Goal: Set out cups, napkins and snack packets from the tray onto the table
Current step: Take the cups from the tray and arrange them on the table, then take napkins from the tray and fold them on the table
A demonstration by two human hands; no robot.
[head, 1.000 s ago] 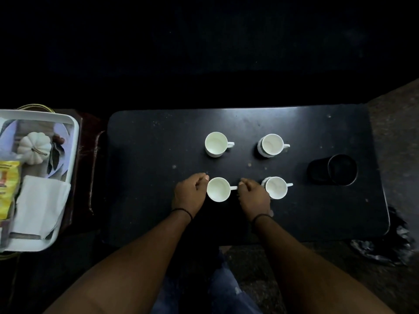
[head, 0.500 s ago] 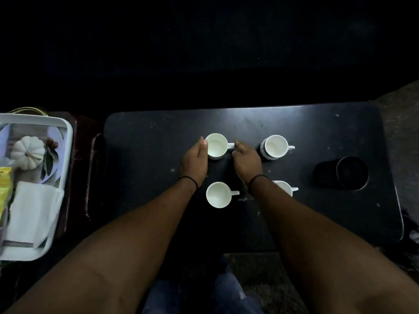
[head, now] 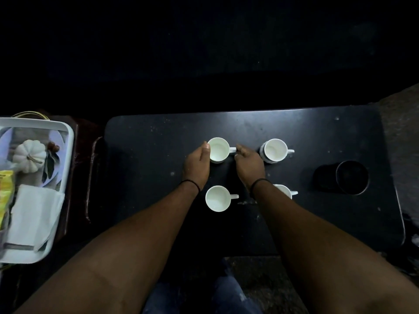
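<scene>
- The surface point(head: 145, 159) is a dark, matte, rounded-corner top with pale specks and smudges; the room beyond its far edge is too dark to make out.
- Four white cups stand upright on it in a two-by-two block, handles all pointing right: far-left cup point(head: 218, 150), far-right cup point(head: 275, 150), near-left cup point(head: 218, 198), and near-right cup point(head: 286, 190) (mostly hidden behind the right forearm).
- The left hand point(head: 196, 165) curls against the left wall of the far-left cup, thumb at the rim.
- The right hand point(head: 249, 163) reaches that same cup's handle, fingertips on it; whether they pinch it or only touch cannot be told.
- A black cylindrical container point(head: 342, 177) lies on its side near the surface's right end, well apart from the cups.
- The white tray point(head: 69, 141) sits off to the left on a dark reddish stand, apart from the surface. It holds folded white napkins point(head: 34, 214), a yellow snack packet point(head: 5, 191) at the left edge, and a small white pumpkin point(head: 29, 156) with leaves beside it.
- Rough, dim floor shows at the right and near the knees.
</scene>
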